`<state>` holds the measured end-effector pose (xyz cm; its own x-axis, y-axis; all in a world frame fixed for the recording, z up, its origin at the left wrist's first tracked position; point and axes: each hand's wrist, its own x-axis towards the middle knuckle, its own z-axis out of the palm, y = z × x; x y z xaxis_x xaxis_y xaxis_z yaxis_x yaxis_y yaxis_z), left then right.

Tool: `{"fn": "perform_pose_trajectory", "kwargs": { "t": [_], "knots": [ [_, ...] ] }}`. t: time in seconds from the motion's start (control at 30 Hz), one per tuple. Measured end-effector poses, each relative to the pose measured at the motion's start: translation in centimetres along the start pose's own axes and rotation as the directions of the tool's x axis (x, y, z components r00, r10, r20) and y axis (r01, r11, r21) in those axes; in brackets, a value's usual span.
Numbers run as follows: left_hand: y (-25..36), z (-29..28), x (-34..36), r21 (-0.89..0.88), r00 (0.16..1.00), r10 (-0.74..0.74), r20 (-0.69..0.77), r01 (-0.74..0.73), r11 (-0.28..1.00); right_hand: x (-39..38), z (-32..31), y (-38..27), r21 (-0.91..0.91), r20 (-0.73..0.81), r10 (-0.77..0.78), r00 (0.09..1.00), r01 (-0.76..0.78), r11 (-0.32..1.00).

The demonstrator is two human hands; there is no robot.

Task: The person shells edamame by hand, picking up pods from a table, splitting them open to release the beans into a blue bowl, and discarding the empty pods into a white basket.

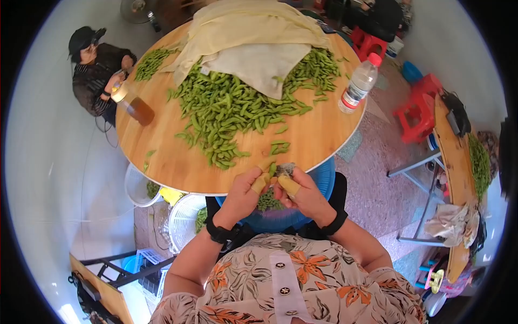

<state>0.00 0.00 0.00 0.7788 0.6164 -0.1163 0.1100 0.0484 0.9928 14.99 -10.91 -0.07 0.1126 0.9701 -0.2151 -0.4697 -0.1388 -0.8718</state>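
Note:
At the near edge of a round wooden table (162,173), my left hand (247,191) pinches a green pod (272,170), with tan coverings on some fingers. My right hand (302,197), closed beside it, has a tan-covered thumb and a grey patterned item (286,168) at its fingertips; what it grips is unclear. Beneath my hands sits a blue tub (324,183) holding small green pieces (268,203). A large heap of pods (210,108) lies on the table, partly under pale cloths (248,29), with a few loose pods (279,146) just beyond my fingers.
A capped amber-liquid bottle (137,108) and a red-capped clear bottle (356,86) flank the heap. Another person (91,83) is at the left. White baskets (181,216) stand left below the table. Red stools (413,119) and a side table (448,151) are at the right.

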Motion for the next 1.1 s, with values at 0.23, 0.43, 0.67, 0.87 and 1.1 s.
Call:
{"fn": "perform_pose_trajectory", "kwargs": {
  "t": [0.23,0.43,0.67,0.87,1.1],
  "knots": [
    [-1.0,1.9,-2.1,0.661,0.804,0.579,0.135,-0.508,0.552,-1.6,-0.3,-0.8,-0.24,-0.06,0.015,0.998,-0.029,0.97],
    [-2.6,2.0,-3.1,-0.43,0.983,0.185,-0.016,-0.174,0.886,-0.6,-2.6,-0.2,0.116,0.157,0.321,0.934,-0.34,0.933],
    [-3.8,0.8,-2.5,0.397,0.816,0.523,-0.245,-0.408,0.822,1.3,-1.1,0.3,0.184,0.053,0.399,0.915,-0.402,0.897],
    [-2.3,0.2,-1.9,0.732,0.79,0.609,-0.071,-0.373,0.57,1.4,1.4,0.1,0.044,-0.044,0.257,0.965,-0.255,0.966],
    [-3.1,1.0,-0.3,0.195,0.924,0.247,-0.292,-0.195,0.961,0.4,0.1,1.0,-0.244,-0.088,0.073,0.993,-0.093,0.965]
  ]
}}
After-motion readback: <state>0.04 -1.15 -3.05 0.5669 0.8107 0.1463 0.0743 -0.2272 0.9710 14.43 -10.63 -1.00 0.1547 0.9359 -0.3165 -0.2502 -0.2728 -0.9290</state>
